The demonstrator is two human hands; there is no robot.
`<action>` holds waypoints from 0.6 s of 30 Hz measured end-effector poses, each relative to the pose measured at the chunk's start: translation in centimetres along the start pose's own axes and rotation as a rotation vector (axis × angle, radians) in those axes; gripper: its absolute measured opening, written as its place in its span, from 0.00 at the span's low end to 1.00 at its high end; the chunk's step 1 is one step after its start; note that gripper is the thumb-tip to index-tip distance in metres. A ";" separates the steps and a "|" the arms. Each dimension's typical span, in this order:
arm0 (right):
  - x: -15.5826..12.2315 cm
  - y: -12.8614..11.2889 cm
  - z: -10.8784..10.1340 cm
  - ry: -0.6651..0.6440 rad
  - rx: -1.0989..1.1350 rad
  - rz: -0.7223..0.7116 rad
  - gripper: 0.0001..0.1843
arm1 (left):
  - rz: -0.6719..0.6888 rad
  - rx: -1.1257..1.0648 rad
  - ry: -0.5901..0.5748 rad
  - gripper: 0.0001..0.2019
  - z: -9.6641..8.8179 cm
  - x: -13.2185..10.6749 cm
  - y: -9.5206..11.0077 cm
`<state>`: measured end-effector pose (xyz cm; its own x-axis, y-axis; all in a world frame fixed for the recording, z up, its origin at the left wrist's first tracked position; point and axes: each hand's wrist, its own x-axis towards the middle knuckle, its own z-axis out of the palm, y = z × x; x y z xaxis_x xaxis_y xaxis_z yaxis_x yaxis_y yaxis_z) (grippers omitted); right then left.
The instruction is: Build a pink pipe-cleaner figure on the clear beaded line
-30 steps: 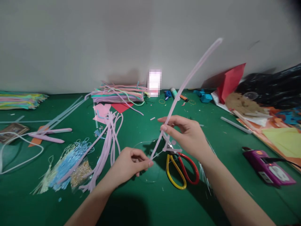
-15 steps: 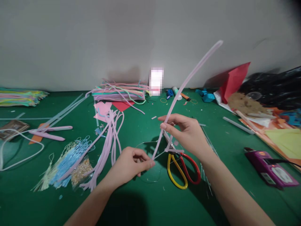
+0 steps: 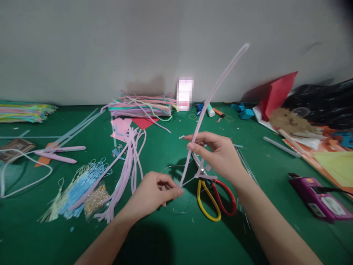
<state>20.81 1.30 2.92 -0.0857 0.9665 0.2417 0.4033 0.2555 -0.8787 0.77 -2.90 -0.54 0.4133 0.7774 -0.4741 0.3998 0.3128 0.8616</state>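
A long pale pink pipe cleaner (image 3: 205,105) rises from between my hands, its upper part leaning right against the wall behind. Its lower end is pinched between the thumb and fingers of my left hand (image 3: 158,189). My right hand (image 3: 216,149) pinches the same stem higher up. A thin pale strand runs from my left fingertips toward a short bent lilac piece (image 3: 205,176) beneath my right hand. Scissors with one yellow and one red handle (image 3: 209,202) lie under that piece; their blades are partly hidden. A loose loop of clear wire (image 3: 179,212) curls around below my left fingers.
Lilac pipe cleaners (image 3: 124,180), blue tassels (image 3: 81,189) and a bag of gold beads (image 3: 96,200) lie left. A multicoloured pipe-cleaner bundle (image 3: 140,106) rests by the wall. A purple device (image 3: 320,197) with a cable and coloured paper (image 3: 335,165) are right.
The upper end of the pipe cleaner has swung slightly left. Both hands keep their pinch in nearly the same places, and the view has shifted a little.
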 end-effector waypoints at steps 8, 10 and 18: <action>0.2 0.1 0.2 -0.031 0.055 0.033 0.11 | -0.009 0.008 0.003 0.16 0.1 0.0 0.1; 0.3 0.2 0.3 -0.034 0.057 0.037 0.11 | -0.017 0.010 0.004 0.16 0.1 -0.1 0.2; 1.0 0.8 0.7 -0.097 0.182 0.065 0.11 | -0.014 0.029 -0.005 0.14 0.2 -0.1 0.1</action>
<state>20.40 2.44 2.19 -0.1559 0.9765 0.1488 0.2408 0.1837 -0.9530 0.93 -3.01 -0.43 0.4113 0.7704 -0.4871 0.4295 0.3075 0.8491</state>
